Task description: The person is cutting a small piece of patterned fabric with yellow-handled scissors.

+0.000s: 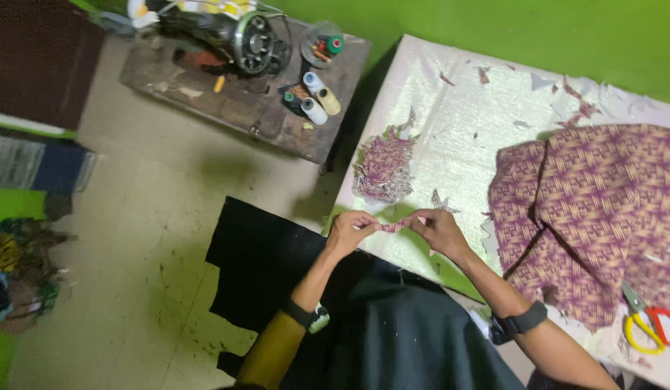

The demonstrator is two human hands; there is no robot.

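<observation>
Both hands pinch-hold a narrow patterned fabric strip (393,227) at the worktop's near edge: left hand (347,231), right hand (440,230). Keep it taut and your folds even.

Even indoor light, soft shadows, slight blur — glare on pale tabletop (458,137)

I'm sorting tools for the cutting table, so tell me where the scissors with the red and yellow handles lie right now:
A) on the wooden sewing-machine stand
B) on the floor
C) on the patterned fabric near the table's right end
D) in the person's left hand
C: the scissors rest on the purple patterned fabric at the right end of the table, while the left hand and right hand pinch a small fabric strip between them.
</observation>
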